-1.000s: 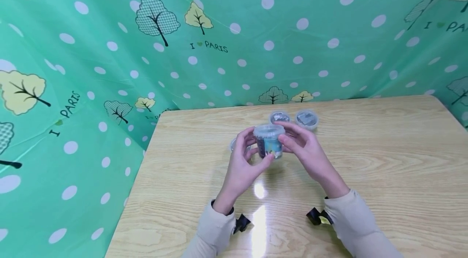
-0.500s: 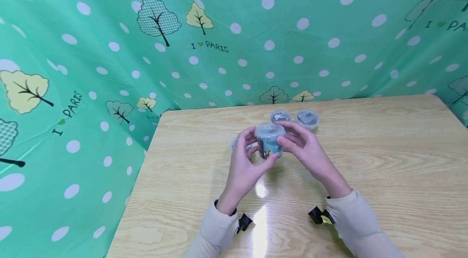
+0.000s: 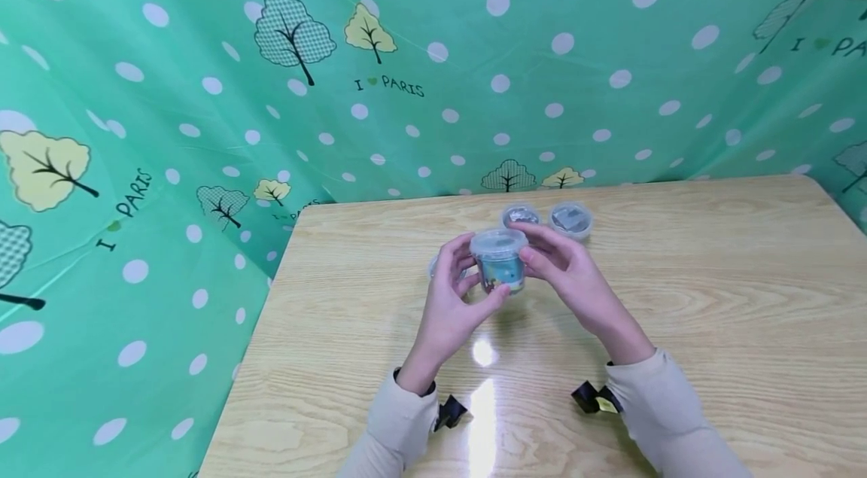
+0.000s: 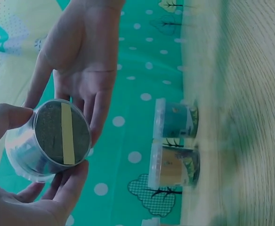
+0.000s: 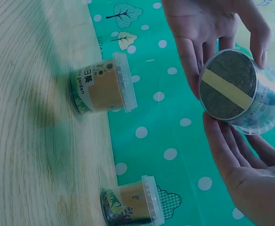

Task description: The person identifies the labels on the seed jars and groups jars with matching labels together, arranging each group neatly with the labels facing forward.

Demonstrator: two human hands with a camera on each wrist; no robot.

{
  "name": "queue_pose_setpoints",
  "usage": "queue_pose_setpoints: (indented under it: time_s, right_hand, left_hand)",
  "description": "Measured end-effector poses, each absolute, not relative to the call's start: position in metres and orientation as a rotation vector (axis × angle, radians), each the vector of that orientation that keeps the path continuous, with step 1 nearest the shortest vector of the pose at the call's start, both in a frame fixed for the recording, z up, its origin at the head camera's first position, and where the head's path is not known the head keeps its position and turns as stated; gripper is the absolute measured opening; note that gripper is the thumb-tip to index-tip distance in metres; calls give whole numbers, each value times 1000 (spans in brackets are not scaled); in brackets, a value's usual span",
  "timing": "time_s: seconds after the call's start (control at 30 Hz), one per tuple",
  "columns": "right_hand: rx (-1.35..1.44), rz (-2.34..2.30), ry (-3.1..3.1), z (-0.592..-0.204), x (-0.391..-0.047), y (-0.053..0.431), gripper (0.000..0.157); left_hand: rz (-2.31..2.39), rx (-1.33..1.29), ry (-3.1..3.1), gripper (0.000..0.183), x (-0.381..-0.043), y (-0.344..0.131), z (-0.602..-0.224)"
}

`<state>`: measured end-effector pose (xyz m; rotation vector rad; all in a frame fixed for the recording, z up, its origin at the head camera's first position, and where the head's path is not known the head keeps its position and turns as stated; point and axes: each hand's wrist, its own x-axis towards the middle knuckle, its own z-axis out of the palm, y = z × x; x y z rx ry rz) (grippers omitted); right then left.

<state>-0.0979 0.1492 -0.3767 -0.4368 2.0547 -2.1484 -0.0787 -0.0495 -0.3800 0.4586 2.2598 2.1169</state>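
Observation:
A lidded clear plastic cup (image 3: 500, 265) with a blue printed label hangs above the table, held between both hands. My left hand (image 3: 452, 312) grips its left side, thumb low on the front and fingers round behind. On the right side, my right hand (image 3: 572, 282) pinches it with the thumb near the lid and fingers behind. The wrist views show the cup's underside (image 4: 50, 134), dark like soil through the clear base, with a pale yellow strip (image 5: 227, 89) across it.
Two similar lidded cups stand farther back, one (image 3: 520, 216) left of the other (image 3: 570, 220). Another cup (image 3: 439, 267) is partly hidden behind my left hand. A wooden table (image 3: 711, 297) lies below, with a green dotted curtain (image 3: 433, 56) behind and to the left.
The held cup has turned in my fingers: the dark purple part of its label at the left has mostly gone out of sight, and more blue faces forward. Both hands stay almost in place.

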Motion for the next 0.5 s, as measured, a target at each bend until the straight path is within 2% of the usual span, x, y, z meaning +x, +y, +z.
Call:
queue_pose_setpoints:
  time_s: [0.5]
  right_hand:
    - [-313,-2177,2131,-375,-95,146,50]
  left_hand:
    - [2128,469,2270,76,-80,-46,-382]
